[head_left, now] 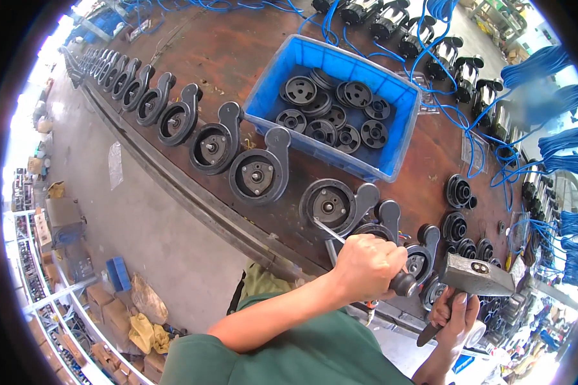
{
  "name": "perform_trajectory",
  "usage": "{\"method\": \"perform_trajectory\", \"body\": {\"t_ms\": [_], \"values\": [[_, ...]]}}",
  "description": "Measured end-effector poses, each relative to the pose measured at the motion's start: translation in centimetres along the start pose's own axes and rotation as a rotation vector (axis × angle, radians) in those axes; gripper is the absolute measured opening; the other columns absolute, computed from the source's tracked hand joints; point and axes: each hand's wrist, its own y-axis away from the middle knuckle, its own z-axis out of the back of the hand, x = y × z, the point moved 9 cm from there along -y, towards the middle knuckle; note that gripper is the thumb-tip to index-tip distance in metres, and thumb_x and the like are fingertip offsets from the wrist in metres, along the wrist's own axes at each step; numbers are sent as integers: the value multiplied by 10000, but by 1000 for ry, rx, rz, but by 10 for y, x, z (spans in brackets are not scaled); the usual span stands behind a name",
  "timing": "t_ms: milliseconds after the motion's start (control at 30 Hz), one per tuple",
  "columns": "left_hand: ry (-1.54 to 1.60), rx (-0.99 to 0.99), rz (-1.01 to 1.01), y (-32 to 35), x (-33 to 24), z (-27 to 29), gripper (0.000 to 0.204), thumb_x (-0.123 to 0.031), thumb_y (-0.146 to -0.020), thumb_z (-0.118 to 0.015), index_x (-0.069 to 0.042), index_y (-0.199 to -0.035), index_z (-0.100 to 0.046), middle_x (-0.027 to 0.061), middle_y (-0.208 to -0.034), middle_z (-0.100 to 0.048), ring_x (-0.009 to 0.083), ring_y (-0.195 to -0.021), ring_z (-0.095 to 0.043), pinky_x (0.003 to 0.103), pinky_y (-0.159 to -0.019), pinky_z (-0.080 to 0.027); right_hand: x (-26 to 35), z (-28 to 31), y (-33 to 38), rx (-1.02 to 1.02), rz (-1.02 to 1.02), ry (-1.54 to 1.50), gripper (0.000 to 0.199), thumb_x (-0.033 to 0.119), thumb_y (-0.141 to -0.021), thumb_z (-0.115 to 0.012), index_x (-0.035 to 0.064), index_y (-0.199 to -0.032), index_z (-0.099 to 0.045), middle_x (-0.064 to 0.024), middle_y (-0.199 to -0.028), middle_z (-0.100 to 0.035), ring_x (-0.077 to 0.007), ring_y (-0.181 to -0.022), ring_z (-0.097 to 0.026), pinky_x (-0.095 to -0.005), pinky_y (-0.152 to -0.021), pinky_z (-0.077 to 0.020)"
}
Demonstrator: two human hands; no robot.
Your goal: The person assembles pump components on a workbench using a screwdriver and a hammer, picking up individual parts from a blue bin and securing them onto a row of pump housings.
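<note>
My left hand is closed around the handle of a screwdriver. The tool's thin metal shaft slants up and left, its tip at the inner lower-left part of a round dark metal pump housing. That housing lies open side up, with a stubby outlet arm at its right and a shaft in its centre. In my right hand is a hammer, gripped by its handle with the steel head raised. The hammer head is to the right of the screwdriver handle, apart from it. Another housing is partly hidden behind my left hand.
Several similar housings line the bench edge toward the far left. A blue plastic bin holding dark round discs stands on the brown bench. Motors with blue cables line the far side. Dark round parts sit at right.
</note>
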Motion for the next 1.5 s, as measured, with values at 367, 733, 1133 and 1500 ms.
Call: {"method": "perform_trajectory", "body": {"t_ms": [367, 733, 1133, 1500], "values": [[94, 37, -24, 3, -3, -8, 231, -188, -584, -792, -160, -704, -597, -5, -630, -596, 210, -568, -623, 342, -548, -450, -12, 4, 6, -85, -52, -43, 374, 370, -1082, -570, 0, -1081, -520, -50, -640, -479, -71, -477, -369, -243, -435, -329], [101, 15, 40, -3, 2, -2, 256, -182, -559, -803, -150, -723, -609, 6, -634, -601, 231, -581, -632, 355, -560, -474, -20, 4, -2, -107, -101, -13, 364, 367, -1085, -565, 6, -1076, -517, -46, -638, -479, -74, -467, -372, -238, -431, -326], [20, -182, 197, -30, 25, 10, 260, -74, -595, -787, -106, -776, -602, 73, -662, -603, 292, -592, -624, 385, -544, -473, -1, 3, -21, 2, -50, 44, 383, 359, -1097, -540, -22, -1098, -494, -70, -679, -499, -82, -508, -386, -238, -458, -336], [-18, -249, 283, -34, 36, 15, 295, -46, -570, -789, -98, -771, -580, 75, -668, -618, 296, -603, -643, 403, -537, -470, 82, 70, -63, 41, 124, 158, 294, 317, -1108, -486, 28, -1090, -536, -6, -626, -476, -56, -453, -387, -220, -374, -291]]}}
